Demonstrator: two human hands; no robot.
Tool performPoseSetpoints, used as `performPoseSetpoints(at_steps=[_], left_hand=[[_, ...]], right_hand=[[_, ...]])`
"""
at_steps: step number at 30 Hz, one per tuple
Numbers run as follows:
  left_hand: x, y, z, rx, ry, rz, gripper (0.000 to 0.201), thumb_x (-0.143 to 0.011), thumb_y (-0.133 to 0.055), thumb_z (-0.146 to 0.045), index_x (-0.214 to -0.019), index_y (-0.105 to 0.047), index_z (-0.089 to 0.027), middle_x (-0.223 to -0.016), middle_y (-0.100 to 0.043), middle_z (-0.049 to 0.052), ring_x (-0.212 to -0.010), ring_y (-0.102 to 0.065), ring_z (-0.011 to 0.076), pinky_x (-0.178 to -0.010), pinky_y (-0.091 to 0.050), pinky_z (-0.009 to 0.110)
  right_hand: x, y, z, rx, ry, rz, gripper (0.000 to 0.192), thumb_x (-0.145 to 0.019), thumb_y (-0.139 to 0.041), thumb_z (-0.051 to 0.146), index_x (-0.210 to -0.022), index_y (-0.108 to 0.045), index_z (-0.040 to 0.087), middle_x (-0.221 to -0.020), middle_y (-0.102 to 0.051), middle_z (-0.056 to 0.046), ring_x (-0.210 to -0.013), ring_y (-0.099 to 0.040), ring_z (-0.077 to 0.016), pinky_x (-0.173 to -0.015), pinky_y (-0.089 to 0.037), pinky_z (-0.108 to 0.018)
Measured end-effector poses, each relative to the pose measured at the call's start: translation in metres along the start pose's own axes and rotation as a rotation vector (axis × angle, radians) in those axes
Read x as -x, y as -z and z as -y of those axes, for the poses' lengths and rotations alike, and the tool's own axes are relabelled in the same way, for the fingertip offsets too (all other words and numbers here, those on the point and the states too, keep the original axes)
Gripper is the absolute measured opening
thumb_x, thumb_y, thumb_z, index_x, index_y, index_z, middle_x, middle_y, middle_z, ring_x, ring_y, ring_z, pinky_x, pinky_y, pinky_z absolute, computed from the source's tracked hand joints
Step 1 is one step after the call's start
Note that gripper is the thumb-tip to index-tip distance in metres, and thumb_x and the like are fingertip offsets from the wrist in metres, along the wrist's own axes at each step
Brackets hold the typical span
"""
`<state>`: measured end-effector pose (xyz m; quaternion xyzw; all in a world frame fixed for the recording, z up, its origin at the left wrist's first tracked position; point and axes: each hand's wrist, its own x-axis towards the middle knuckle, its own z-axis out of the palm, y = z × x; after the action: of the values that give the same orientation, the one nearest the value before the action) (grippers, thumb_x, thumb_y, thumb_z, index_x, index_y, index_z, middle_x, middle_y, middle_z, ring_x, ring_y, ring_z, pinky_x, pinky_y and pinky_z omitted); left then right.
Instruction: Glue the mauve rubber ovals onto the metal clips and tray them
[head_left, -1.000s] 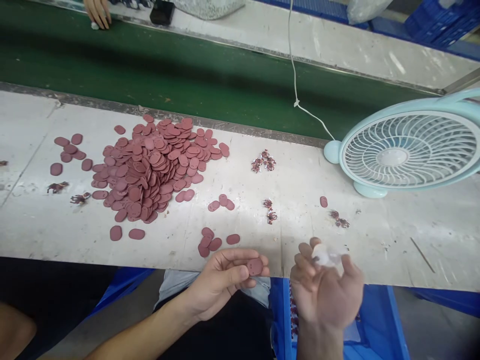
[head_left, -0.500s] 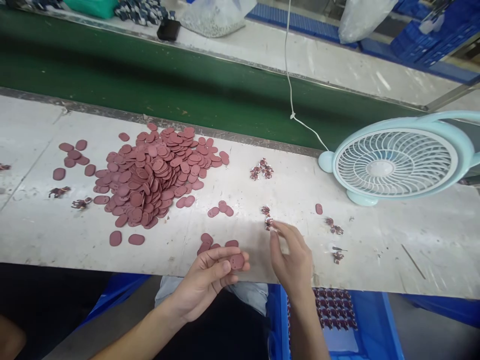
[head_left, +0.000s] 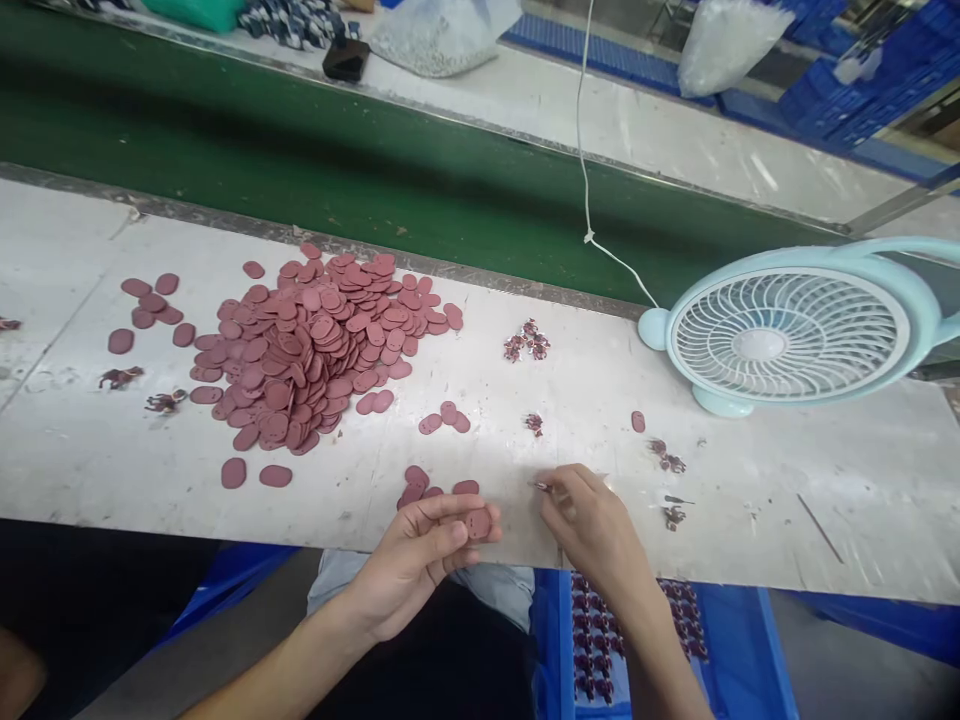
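My left hand point(head_left: 412, 560) is closed on a reddish-brown oval disc point(head_left: 478, 523), gripped between thumb and fingers with small holes showing in its face. To its right, my right hand point(head_left: 600, 530) pinches a small dark brown figurine point(head_left: 541, 487), mostly hidden by the fingertips, just above the table. Beyond that hand lies a similar figurine point(head_left: 534, 424), with a cluster of figurines point(head_left: 527, 342) farther back. Several loose oval discs point(head_left: 414, 484) rest just behind my left hand. A large heap of the same discs point(head_left: 300, 350) covers the table at left.
A light blue fan point(head_left: 787, 330) stands at the right, its white cord point(head_left: 587, 200) running upward. Figurines point(head_left: 666, 456) and a thin stick point(head_left: 820, 528) lie right of my hand. Below the table edge, a blue crate point(head_left: 750, 650) holds rows of figurines. A raised shelf point(head_left: 645, 120) runs behind.
My right hand has picked up one of the two figurines ahead of it and drawn it back toward me. My left hand still holds the disc, nearly in place.
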<state>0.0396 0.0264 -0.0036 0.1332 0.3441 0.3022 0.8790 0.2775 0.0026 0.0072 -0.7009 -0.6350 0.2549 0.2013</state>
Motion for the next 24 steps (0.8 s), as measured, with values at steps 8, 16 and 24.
performPoseSetpoints(at_steps=[8,16,24], left_hand=[[-0.003,-0.009,0.008,-0.178,-0.152,0.089,0.028,-0.081,-0.081,-0.02,-0.108,-0.078,-0.022,-0.114,-0.079,0.008,-0.106,-0.073,0.0228,-0.092,-0.056,0.031],[-0.005,-0.013,0.01,-0.169,-0.186,0.127,0.027,-0.081,-0.078,-0.009,-0.103,-0.078,-0.024,-0.117,-0.078,0.005,-0.102,-0.074,0.0194,-0.091,-0.057,0.029],[-0.005,-0.011,0.013,-0.257,-0.165,0.09,0.008,-0.078,-0.081,-0.014,-0.075,-0.079,-0.02,-0.107,-0.079,0.005,-0.098,-0.072,0.019,-0.087,-0.055,0.029]], right_hand=[[0.05,-0.009,0.05,-0.865,-0.339,-0.034,0.015,-0.085,-0.078,0.031,-0.099,-0.076,0.025,-0.088,-0.079,-0.003,-0.076,-0.075,-0.0181,-0.067,-0.062,-0.025],[0.048,-0.012,0.058,-0.853,-0.353,-0.004,0.014,-0.085,-0.079,0.032,-0.096,-0.077,0.024,-0.086,-0.079,-0.004,-0.076,-0.074,-0.0182,-0.069,-0.061,-0.025],[0.036,0.002,0.049,-0.918,-0.376,0.19,0.017,-0.081,-0.083,0.032,-0.088,-0.073,0.021,-0.079,-0.074,-0.001,-0.069,-0.066,-0.0126,-0.065,-0.053,-0.022]])
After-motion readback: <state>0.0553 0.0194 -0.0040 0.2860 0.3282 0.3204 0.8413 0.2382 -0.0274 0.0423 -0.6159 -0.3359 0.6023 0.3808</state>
